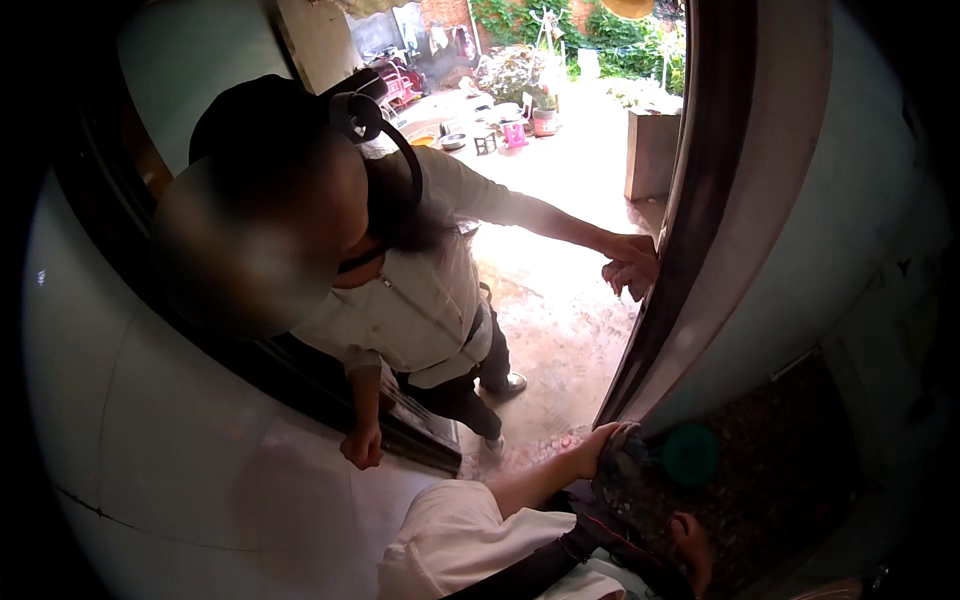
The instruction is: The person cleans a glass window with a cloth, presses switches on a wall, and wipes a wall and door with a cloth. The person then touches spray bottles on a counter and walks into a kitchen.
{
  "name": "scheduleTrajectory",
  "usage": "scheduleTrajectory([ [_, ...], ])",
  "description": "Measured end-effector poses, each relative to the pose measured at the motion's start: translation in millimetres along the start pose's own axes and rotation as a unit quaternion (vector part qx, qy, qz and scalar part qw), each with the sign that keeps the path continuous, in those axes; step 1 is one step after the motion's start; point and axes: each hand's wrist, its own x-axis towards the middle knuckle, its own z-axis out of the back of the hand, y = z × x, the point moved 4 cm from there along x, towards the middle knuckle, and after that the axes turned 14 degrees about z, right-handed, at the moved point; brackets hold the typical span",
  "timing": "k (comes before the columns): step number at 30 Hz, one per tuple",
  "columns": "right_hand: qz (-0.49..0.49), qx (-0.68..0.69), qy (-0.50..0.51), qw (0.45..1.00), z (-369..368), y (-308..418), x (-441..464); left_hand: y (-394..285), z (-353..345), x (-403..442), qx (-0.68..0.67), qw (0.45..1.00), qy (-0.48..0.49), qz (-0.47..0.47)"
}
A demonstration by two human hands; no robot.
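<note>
My left hand (603, 446) reaches out from a pale short sleeve at the bottom. Its fingers are closed on a dark, crumpled cloth (622, 470); the lower part of the cloth fades into shadow. Lower down, my right hand (690, 542) is in deep shade beside dark straps, and its fingers are too dim to read. A round green thing (690, 454), like a basin, shows just right of the cloth.
Another person (410, 310) stands in the doorway, one hand (632, 266) at the dark door frame (690, 250) with a crumpled rag, the other hanging closed. Pale tiled wall (200, 450) lies left. Outside are a bright yard, pots, a pink stool (514, 134) and plants.
</note>
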Motion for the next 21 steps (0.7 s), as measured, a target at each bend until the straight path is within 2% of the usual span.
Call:
scheduleTrajectory([
  [4, -0.014, 0.006, -0.012, 1.000, -13, -32, -12, 7, 1, -4, -0.005, 1.000, -0.005, 0.012],
  [7, -0.027, 0.005, -0.006, 1.000, -20, -40, -19, 8, 8, -3, -0.007, 0.999, 0.031, 0.032],
  [9, 0.013, -0.025, -0.035, 0.999, -25, -43, -28, 12, 17, 1, -0.008, 1.000, 0.011, 0.025],
  [11, 0.034, 0.034, -0.056, 0.997, -36, -52, -31, 17, 18, -1, 0.003, 0.999, 0.019, 0.039],
  [12, 0.006, 0.036, -0.035, 0.999, -34, -36, -32, 18, 3, -13, 0.145, 0.986, -0.059, -0.050],
  [13, -0.028, 0.044, -0.020, 0.998, -30, -30, -34, 16, -17, -26, 0.290, 0.941, -0.111, -0.137],
  [14, 0.029, 0.014, -0.025, 0.999, -43, -64, -29, 21, -17, -20, 0.149, 0.987, 0.034, -0.045],
  [15, 0.003, 0.033, -0.021, 0.999, -45, -61, -28, 26, -29, -20, -0.014, 0.987, 0.151, 0.062],
  [16, -0.005, 0.051, -0.054, 0.997, -46, -56, -30, 28, -30, -22, 0.041, 0.998, 0.041, 0.002],
  [17, -0.031, 0.012, -0.041, 0.999, -33, -37, -36, 25, -47, -32, 0.109, 0.990, -0.059, -0.073],
  [18, 0.000, 0.013, -0.063, 0.998, -30, -33, -37, 9, -38, -30, 0.260, 0.945, 0.028, -0.194],
  [19, 0.010, -0.004, -0.069, 0.998, -33, -41, -34, -1, -19, -30, 0.385, 0.859, 0.128, -0.313],
  [20, -0.008, -0.015, -0.090, 0.996, -30, -38, -39, -3, 7, -8, 0.270, 0.912, 0.244, -0.190],
  [21, -0.058, -0.017, -0.025, 0.998, -25, -33, -40, -3, 24, 4, 0.138, 0.929, 0.337, -0.065],
])
